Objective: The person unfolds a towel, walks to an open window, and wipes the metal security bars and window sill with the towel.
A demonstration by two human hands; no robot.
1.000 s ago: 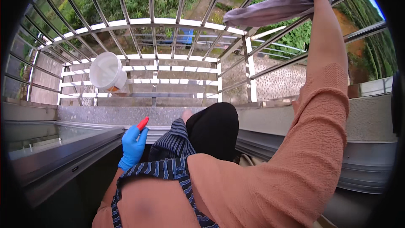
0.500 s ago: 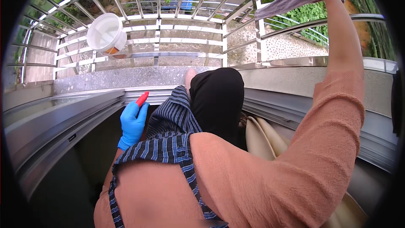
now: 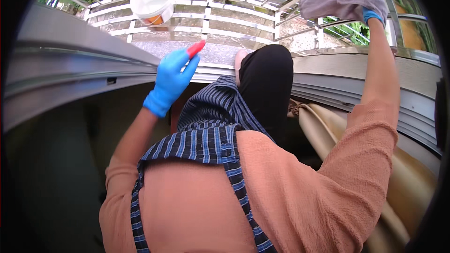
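My left hand, in a blue glove, is raised in front of the window track. A red tip stands at the end of its forefinger and looks like a finger cover. The thumb lies apart from that finger, and nothing shows between them. At the upper right, my right hand holds a grey cloth against the metal rails. Most of that hand is hidden under the cloth; only the blue glove's cuff shows.
A white bucket with an orange label stands by the metal railing ahead. My knee and foot rest over the stone ledge. Window frames flank me, and a beige curtain hangs at my right.
My left hand has risen and moved forward and to the right. The cloth in my right hand has swung and bunched along the rails. The view has shifted, moving the bucket up and right.
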